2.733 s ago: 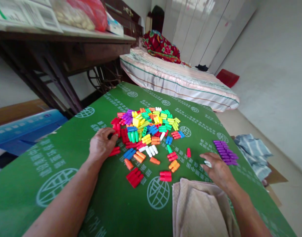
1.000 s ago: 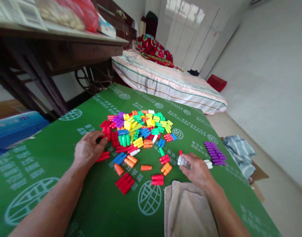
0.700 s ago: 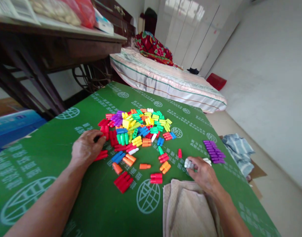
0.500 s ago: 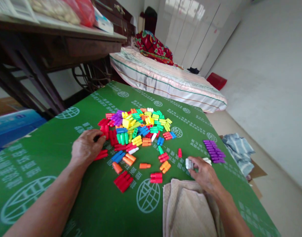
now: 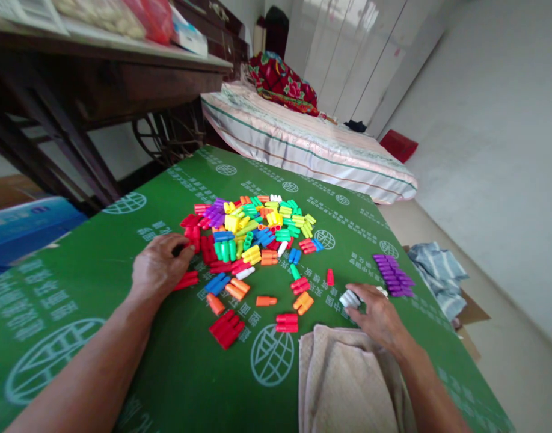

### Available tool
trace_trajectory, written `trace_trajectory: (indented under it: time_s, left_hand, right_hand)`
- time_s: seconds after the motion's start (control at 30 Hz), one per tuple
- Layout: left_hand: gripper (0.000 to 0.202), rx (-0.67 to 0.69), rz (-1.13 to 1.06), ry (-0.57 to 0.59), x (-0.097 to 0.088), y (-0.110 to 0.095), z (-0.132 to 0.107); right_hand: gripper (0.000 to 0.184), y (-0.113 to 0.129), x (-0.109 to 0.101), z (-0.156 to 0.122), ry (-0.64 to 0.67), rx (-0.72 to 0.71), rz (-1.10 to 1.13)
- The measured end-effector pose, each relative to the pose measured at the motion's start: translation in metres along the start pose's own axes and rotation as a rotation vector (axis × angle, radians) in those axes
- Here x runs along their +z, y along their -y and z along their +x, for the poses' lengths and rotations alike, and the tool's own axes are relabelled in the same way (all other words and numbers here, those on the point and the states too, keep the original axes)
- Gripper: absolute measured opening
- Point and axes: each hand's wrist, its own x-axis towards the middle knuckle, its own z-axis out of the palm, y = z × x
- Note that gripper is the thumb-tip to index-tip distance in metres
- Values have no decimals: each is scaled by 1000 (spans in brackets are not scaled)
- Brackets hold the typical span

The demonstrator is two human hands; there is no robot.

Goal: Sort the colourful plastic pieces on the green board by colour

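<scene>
My left hand (image 5: 161, 264) rests at the left side of a pile of colourful plastic toy blocks (image 5: 249, 228), each a row of joined tubes. Its thumb and index finger are closed at a red block (image 5: 192, 236) on the pile's edge, and another red block (image 5: 186, 280) lies beside the palm. My right hand (image 5: 379, 316) is at the right, with thumb and fingers around white blocks (image 5: 349, 299) low over the table. Behind its knuckles another white piece (image 5: 382, 291) partly shows, next to a row of purple blocks (image 5: 394, 276).
A folded beige cloth (image 5: 348, 385) lies under my right forearm at the near edge of the green table (image 5: 204, 385). Loose red, orange and blue blocks are scattered in front of the pile. Beyond stand a bed (image 5: 303, 135) and a wooden sewing table (image 5: 145, 78).
The white blocks at my right hand have turned from upright to a flatter tilt, and the right fingers have shifted slightly. My left hand stays at the red block.
</scene>
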Motion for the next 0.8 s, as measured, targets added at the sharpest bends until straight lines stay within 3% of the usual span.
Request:
trace_trajectory:
  time_s: [0.4,0.8]
  left_hand:
    - [30,1,-7,-5,1,1,0]
    - [32,-7,-5,4,0,-1,-1]
  right_hand:
    - [47,-1,4,12,80,-22,93]
    - [55,-20,9,9,96,-44,213]
